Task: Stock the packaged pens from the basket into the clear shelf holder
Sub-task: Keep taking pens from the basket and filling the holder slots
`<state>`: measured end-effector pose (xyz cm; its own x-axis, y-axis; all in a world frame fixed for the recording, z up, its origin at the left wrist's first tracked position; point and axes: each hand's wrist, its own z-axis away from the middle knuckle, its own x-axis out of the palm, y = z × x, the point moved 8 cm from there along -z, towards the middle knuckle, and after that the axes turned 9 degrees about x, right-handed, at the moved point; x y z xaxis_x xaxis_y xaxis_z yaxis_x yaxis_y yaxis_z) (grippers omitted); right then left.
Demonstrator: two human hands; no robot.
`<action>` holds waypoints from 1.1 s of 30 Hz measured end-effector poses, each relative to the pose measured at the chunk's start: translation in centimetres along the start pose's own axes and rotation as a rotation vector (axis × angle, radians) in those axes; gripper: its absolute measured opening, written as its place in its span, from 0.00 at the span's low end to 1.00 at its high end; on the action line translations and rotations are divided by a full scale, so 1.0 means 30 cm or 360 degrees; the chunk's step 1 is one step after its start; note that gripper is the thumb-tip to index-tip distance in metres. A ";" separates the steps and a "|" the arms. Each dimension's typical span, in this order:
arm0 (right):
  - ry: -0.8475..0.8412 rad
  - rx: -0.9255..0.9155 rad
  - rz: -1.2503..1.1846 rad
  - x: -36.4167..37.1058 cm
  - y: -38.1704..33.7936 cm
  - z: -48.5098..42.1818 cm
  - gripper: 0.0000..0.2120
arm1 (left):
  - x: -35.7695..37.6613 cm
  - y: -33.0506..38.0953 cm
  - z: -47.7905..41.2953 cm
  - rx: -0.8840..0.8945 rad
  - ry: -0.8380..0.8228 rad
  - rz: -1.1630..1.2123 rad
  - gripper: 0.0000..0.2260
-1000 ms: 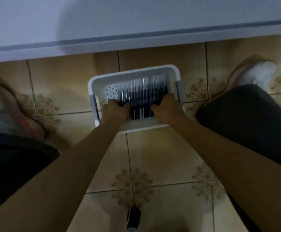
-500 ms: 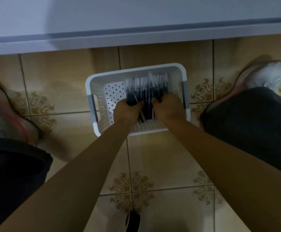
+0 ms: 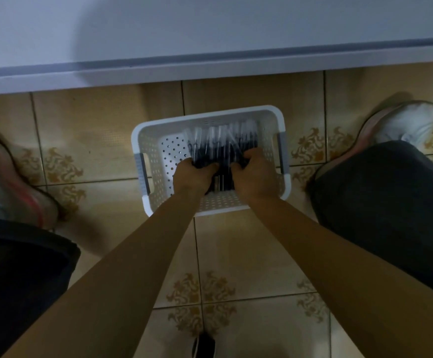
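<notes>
A white perforated basket with grey handles sits on the tiled floor below me. Inside it lies a bundle of dark pens in clear packaging, gathered toward the right half. My left hand grips the bundle's near left side with curled fingers. My right hand grips its near right side the same way. The pens' far ends stick out past my fingers. The clear shelf holder is not in view.
A pale shelf or counter edge runs across the top of the view above the basket. My shoes and dark trouser legs flank the basket. A small dark object lies on the floor near the bottom.
My hands have drawn closer together, bunching the spread pens into a tighter bundle on the basket's right side. The left part of the basket floor now shows bare.
</notes>
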<state>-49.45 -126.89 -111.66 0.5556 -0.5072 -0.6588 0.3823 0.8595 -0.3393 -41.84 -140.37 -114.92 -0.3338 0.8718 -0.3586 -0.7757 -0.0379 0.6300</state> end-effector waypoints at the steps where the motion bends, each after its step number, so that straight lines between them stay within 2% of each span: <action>1: 0.0015 -0.0003 -0.0003 -0.001 0.006 -0.006 0.14 | 0.000 -0.007 -0.002 -0.0022 0.0018 0.0030 0.08; 6: 0.0117 -0.0044 -0.0135 -0.022 0.015 0.006 0.20 | 0.001 -0.007 0.007 0.0015 -0.0029 0.0111 0.10; 12: 0.0126 -0.0165 -0.0271 -0.075 -0.031 0.081 0.16 | -0.039 0.044 0.072 0.0091 -0.0102 -0.0015 0.15; 16: 0.0020 -0.0136 -0.0515 -0.116 -0.035 0.163 0.11 | -0.059 0.097 0.154 0.0097 -0.0209 0.0231 0.08; 19: -0.0270 -0.0061 -0.0765 -0.151 -0.065 0.232 0.13 | -0.062 0.173 0.268 0.0149 -0.0480 0.0443 0.07; 23: -0.0995 0.0009 -0.1073 -0.189 -0.157 0.355 0.17 | -0.042 0.313 0.493 0.0186 -0.1084 0.0638 0.05; 26: -0.1174 -0.0062 -0.1123 -0.295 -0.236 0.459 0.07 | -0.056 0.426 0.635 0.0258 -0.1236 0.0592 0.05; 28: -0.1149 -0.0156 -0.1015 -0.392 -0.291 0.533 0.07 | -0.087 0.491 0.702 0.0267 -0.1222 0.0645 0.08; 30: -0.1014 -0.0254 -0.1018 -0.506 -0.346 0.589 0.08 | -0.120 0.545 0.760 0.0221 -0.1219 0.0820 0.14; 33: -0.0778 -0.0418 -0.1249 -0.711 -0.443 0.685 0.06 | -0.172 0.648 0.862 0.0102 -0.1135 0.1106 0.30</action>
<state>-51.19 -128.80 -79.29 0.4810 -0.8633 0.1525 0.6316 0.2206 -0.7432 -41.35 -132.98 -83.00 -0.2866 0.7561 0.5884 -0.4929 -0.6430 0.5861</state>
